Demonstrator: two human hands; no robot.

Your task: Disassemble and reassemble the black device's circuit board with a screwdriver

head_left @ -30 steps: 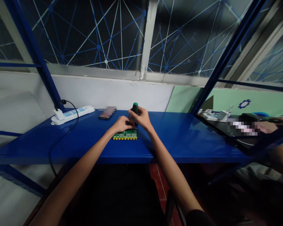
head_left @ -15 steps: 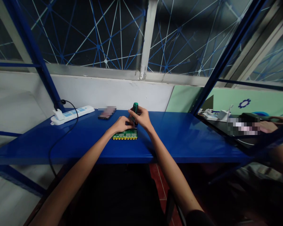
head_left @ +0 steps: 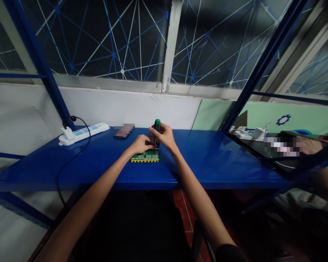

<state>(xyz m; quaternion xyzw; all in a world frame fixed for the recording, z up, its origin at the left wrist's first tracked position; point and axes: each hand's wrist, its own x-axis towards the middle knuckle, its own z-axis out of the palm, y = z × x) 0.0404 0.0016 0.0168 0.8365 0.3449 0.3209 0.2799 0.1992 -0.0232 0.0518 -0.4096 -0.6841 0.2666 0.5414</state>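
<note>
A green circuit board [head_left: 145, 156] with a yellow row of connectors along its near edge lies on the blue table. My left hand [head_left: 139, 144] is closed over the far part of the board, thumb and bent fingers close to the screwdriver's lower end. What lies beneath those fingers is partly hidden. In my right hand [head_left: 165, 135] is a screwdriver [head_left: 157, 125] with a green handle, held nearly upright, fingers wrapped round the grip. Its shaft points down at the board's far right part; the tip cannot be made out.
On the left of the blue table [head_left: 202, 160] lies a white power strip [head_left: 84, 133] with a black cable [head_left: 73, 159] running over the front edge. A phone [head_left: 124, 131] rests behind my left hand. At right, another person's hand [head_left: 311, 146] is beside a dark surface holding white devices [head_left: 258, 134].
Both hands, the screwdriver and the board keep almost the same places. The screwdriver handle appears very slightly turned or shifted. The other person's hand at right has moved a little.
</note>
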